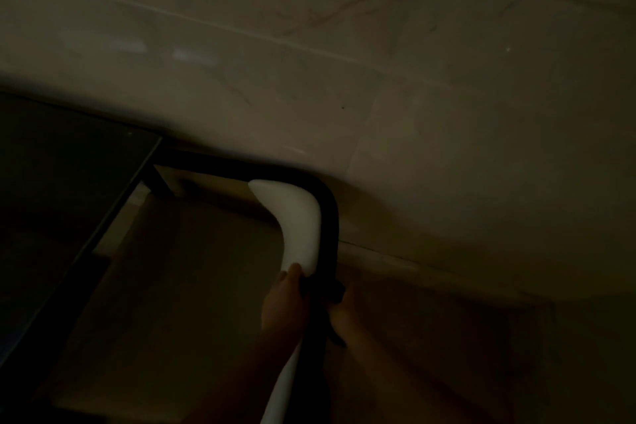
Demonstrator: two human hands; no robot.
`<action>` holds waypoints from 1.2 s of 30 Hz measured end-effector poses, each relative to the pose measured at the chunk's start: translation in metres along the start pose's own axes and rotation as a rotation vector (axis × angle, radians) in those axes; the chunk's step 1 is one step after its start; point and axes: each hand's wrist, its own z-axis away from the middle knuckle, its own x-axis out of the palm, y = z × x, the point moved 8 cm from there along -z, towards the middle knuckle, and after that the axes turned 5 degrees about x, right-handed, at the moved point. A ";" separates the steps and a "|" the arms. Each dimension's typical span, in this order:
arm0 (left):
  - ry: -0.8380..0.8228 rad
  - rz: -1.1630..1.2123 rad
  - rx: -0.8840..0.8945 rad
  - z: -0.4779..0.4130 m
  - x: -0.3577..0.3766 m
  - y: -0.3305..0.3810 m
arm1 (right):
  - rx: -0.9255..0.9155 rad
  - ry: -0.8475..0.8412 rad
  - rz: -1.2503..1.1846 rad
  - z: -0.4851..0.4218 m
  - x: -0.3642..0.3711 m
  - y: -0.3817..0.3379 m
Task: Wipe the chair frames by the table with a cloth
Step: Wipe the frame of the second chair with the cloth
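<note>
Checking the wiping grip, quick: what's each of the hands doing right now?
Left hand: closed around the chair frame, thumb at the white pad.
Right hand: closed on a dark cloth against the frame.

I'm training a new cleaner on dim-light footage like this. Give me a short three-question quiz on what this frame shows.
1. True or false: both hands are on the chair frame.
2. Which part of the frame is bare of any hand? A) the curved corner B) the straight run below the corner
3. What colour is the cloth in the right hand?

Key:
1. True. The left hand sits at the end of the white armrest pad, and the right hand closes its grip on the black tube beside it.
2. A.
3. Dark, nearly black; the dim light hides more.
</note>
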 end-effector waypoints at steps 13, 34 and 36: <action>-0.103 0.009 -0.147 0.175 0.005 -0.058 | 0.018 -0.012 0.222 0.101 0.048 0.147; -0.040 -0.200 0.045 0.047 0.018 -0.011 | -0.129 0.148 -0.004 0.014 0.007 0.041; 0.016 -0.175 0.092 0.006 0.015 0.004 | -0.147 0.163 -0.035 -0.010 -0.007 0.004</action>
